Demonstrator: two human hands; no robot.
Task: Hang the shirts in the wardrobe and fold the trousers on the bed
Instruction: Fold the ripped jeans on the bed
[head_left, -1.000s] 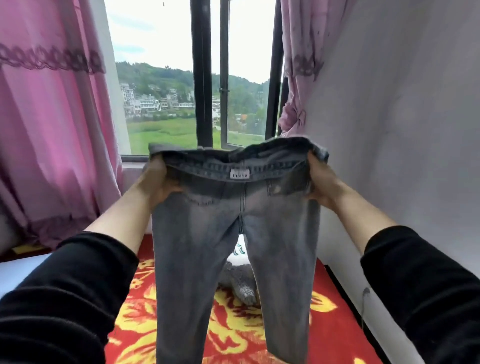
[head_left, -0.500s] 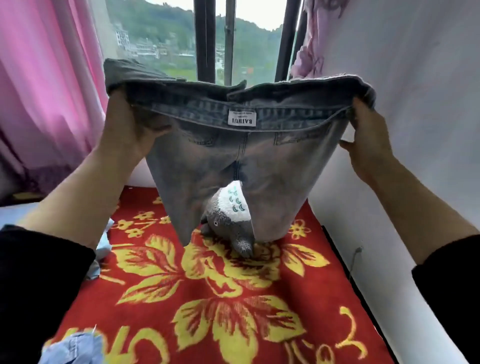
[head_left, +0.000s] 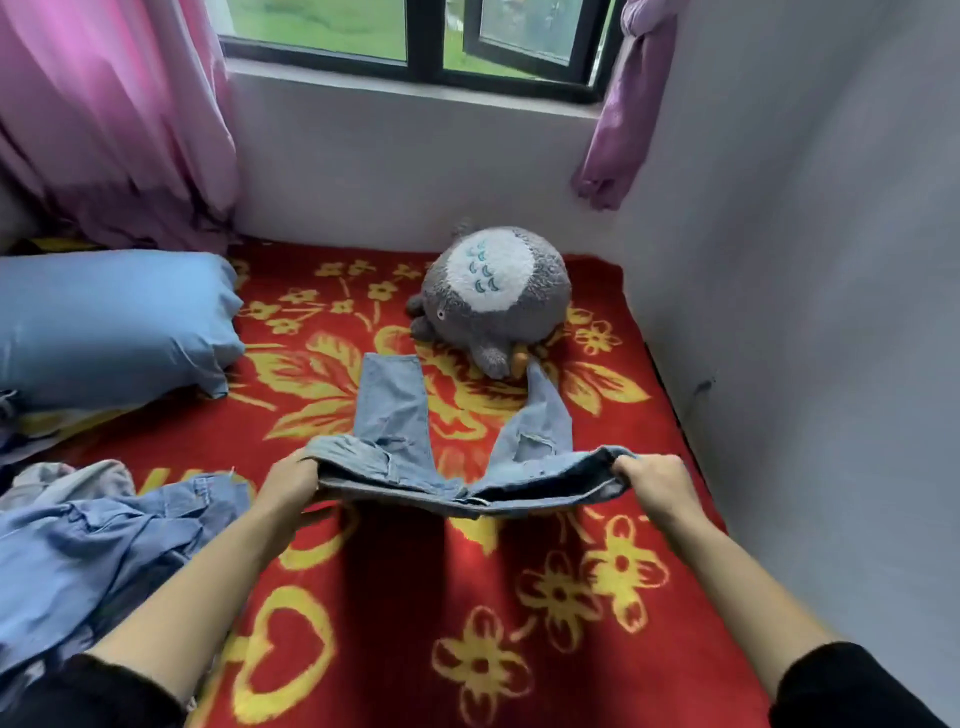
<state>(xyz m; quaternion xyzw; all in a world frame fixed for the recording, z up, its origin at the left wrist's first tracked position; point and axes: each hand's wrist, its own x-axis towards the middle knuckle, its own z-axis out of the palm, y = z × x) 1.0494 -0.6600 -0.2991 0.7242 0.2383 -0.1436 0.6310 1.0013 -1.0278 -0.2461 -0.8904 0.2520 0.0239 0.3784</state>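
A blue pillow (head_left: 104, 322) lies at the left on the red blanket (head_left: 395, 597), and a heap of blue clothes (head_left: 104, 561) sits nearer the camera, just beside the left forearm. The left hand (head_left: 288, 480) has its fingers curled round the left end of the waistband of the jeans (head_left: 395, 410). The jeans' legs are spread flat on the middle of the blanket and point away toward a grey toy (head_left: 493, 291), which the right hem seems to touch. The right hand (head_left: 654, 478) clenches the waistband's right end, which is held a little above the blanket, near the white wall (head_left: 831, 312).
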